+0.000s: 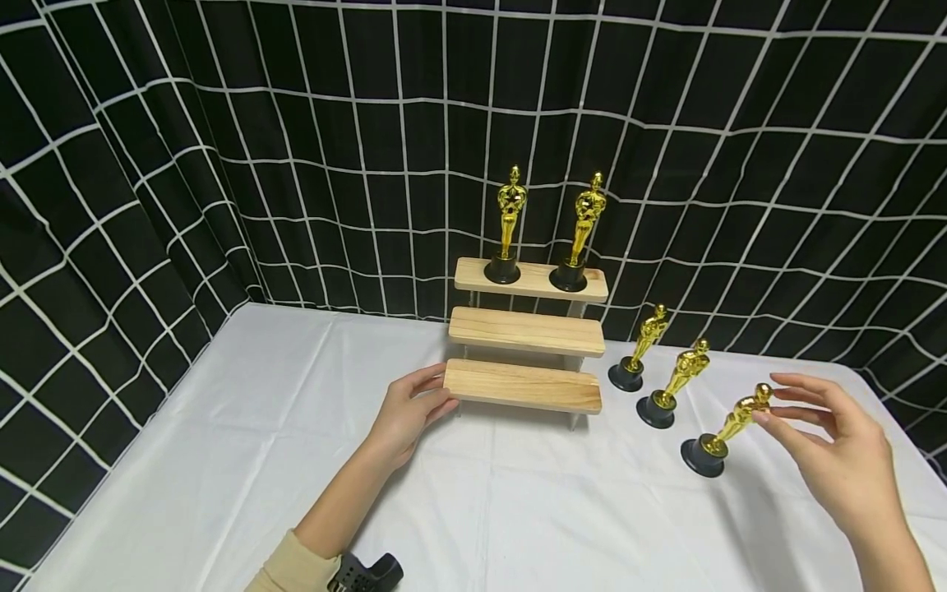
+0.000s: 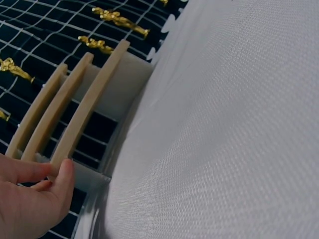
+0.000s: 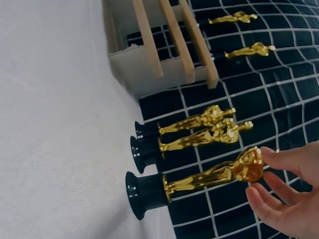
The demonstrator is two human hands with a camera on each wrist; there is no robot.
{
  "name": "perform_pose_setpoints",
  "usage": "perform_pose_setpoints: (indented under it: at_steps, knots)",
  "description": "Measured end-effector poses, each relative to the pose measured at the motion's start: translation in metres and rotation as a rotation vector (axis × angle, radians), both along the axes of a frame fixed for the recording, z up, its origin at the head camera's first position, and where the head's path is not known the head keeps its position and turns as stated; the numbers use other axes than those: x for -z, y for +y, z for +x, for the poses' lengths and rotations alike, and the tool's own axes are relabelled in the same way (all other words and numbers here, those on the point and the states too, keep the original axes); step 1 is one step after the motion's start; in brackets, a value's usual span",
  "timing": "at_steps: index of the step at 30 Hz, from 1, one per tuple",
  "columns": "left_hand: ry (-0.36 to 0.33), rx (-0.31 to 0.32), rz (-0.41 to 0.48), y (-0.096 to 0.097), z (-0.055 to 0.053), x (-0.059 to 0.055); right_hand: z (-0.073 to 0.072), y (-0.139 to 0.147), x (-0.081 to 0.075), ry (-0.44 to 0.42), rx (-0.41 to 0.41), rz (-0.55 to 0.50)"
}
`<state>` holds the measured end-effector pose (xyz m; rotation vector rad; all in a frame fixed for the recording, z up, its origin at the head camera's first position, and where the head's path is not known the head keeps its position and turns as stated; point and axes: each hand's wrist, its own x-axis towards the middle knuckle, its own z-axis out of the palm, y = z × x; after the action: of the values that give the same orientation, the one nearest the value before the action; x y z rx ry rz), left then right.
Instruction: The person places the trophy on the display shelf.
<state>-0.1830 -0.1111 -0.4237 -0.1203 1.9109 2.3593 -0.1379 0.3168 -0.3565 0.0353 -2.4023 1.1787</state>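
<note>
At the left end of a three-tier wooden display stand (image 1: 521, 385), my left hand (image 1: 410, 411) pinches the lowest board between thumb and fingers. The left wrist view shows the thumb and fingertips on that board's end (image 2: 62, 152). My right hand (image 1: 843, 444) is at the top of the nearest gold trophy (image 1: 732, 423), thumb on one side of the figure's head and fingers loosely spread on the other. This trophy stands on its black base (image 3: 147, 194) on the table. Two more trophies, a middle one (image 1: 684, 370) and a farther one (image 1: 649, 337), stand between it and the stand.
On the top tier stand two gold trophies, one at left (image 1: 510, 218) and one at right (image 1: 588, 218). The middle board (image 1: 527, 329) and lowest board are bare. A white cloth (image 1: 296, 444) covers the table. Behind hangs a black curtain (image 1: 333, 131) with a white grid.
</note>
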Motion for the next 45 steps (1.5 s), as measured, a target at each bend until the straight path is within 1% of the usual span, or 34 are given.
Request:
perform_pose_setpoints:
  at_steps: [5,8,12,14,19,22,26,33,45]
  knots:
    - [-0.001,-0.002,0.000,0.000,0.000,0.000,-0.004,0.006,0.009,-0.018,-0.041,-0.010]
    - [0.002,-0.001,0.001,0.000,0.000,0.000,-0.007,0.008,0.014,-0.012,-0.062,-0.002]
    - [0.008,0.001,0.003,0.000,0.000,0.000,-0.008,0.011,0.017,-0.018,-0.108,-0.011]
    - [0.009,0.002,0.003,0.000,0.000,0.000,-0.009,0.012,0.017,-0.037,-0.122,-0.016]
    - [0.011,0.001,0.000,0.001,0.000,0.000,-0.010,0.013,0.016,-0.072,-0.084,0.036]
    - [0.010,0.003,0.000,0.000,0.000,0.000,-0.010,0.012,0.016,-0.064,-0.080,0.025]
    - [0.012,0.005,-0.004,0.000,0.001,0.000,-0.010,0.011,0.015,-0.031,-0.081,0.012]
    - [0.009,0.007,0.000,0.001,0.001,0.000,-0.009,0.005,0.012,-0.010,-0.043,0.066]
    - [-0.011,-0.002,0.001,0.001,0.000,-0.001,-0.007,-0.006,0.003,-0.038,-0.032,0.095]
